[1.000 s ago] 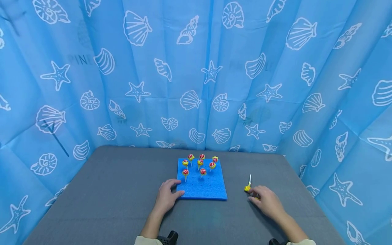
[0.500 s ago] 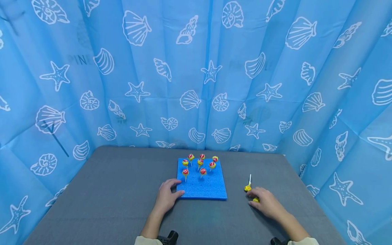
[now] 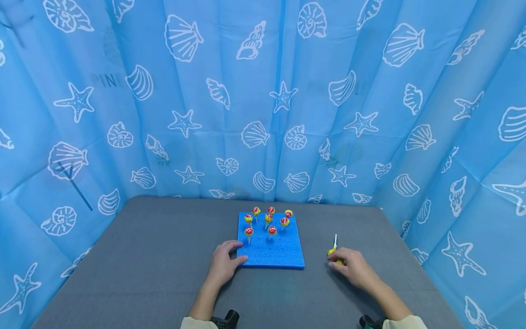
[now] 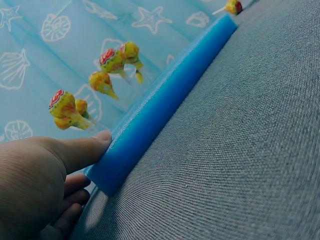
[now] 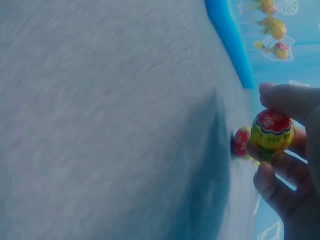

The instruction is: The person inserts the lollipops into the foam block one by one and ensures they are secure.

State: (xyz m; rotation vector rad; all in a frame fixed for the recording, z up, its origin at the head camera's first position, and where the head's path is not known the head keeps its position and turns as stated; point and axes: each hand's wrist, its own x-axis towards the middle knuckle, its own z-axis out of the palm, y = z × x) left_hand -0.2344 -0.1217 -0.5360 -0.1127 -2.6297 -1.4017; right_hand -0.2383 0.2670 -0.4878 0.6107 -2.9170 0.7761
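Observation:
A blue foam board (image 3: 283, 256) lies on the table with several yellow-and-red lollipops (image 3: 249, 231) standing upright in its far part. My left hand (image 3: 223, 262) rests at the board's front left corner, thumb along the top edge in the left wrist view and the other fingers beside the left side. Off to the right, my right hand (image 3: 355, 269) holds a lollipop (image 5: 272, 131) by its wrapped head, between thumb and fingers; its stick is hidden. Just beyond the fingertips another lollipop (image 3: 331, 252) lies on the table, white stick (image 3: 335, 240) pointing away.
The grey cloth-covered table (image 3: 164, 256) reaches back to a blue curtain (image 3: 222, 114) with white shell prints, which also hangs along both sides. Cream sleeves (image 3: 404, 322) and dark wrist devices (image 3: 227, 320) show at the bottom edge.
My right hand has shifted slightly left and away from me, closing on a lollipop and now overlapping the lying one's head. The left hand and the board stay put.

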